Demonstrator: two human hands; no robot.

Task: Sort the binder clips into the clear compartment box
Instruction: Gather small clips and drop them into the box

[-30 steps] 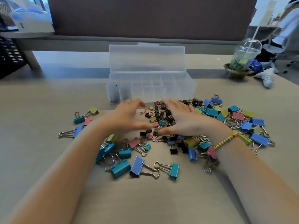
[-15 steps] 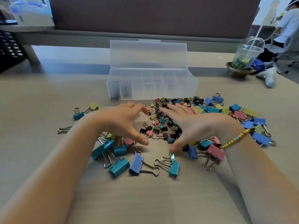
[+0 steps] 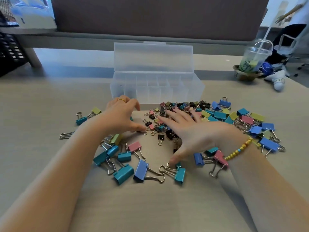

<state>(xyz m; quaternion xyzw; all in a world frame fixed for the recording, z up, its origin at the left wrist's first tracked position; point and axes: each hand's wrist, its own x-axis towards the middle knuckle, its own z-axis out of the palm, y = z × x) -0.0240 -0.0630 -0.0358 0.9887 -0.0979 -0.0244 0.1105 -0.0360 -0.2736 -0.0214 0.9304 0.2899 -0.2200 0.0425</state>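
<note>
Left hand (image 3: 122,117) arched, fingers loosely curled; right hand (image 3: 192,133) flat, fingers spread.

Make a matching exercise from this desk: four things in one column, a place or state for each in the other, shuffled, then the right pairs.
Things
1. clear compartment box
2. plastic drink cup
3. beaded bracelet
4. gold ring

Places or states
A. on a finger of the left hand
B. lid raised, behind the binder clips
C. far right of the desk, straw in its domed lid
D. round the right wrist, behind the right hand

Pairs: 1-B, 2-C, 3-D, 4-A
</note>
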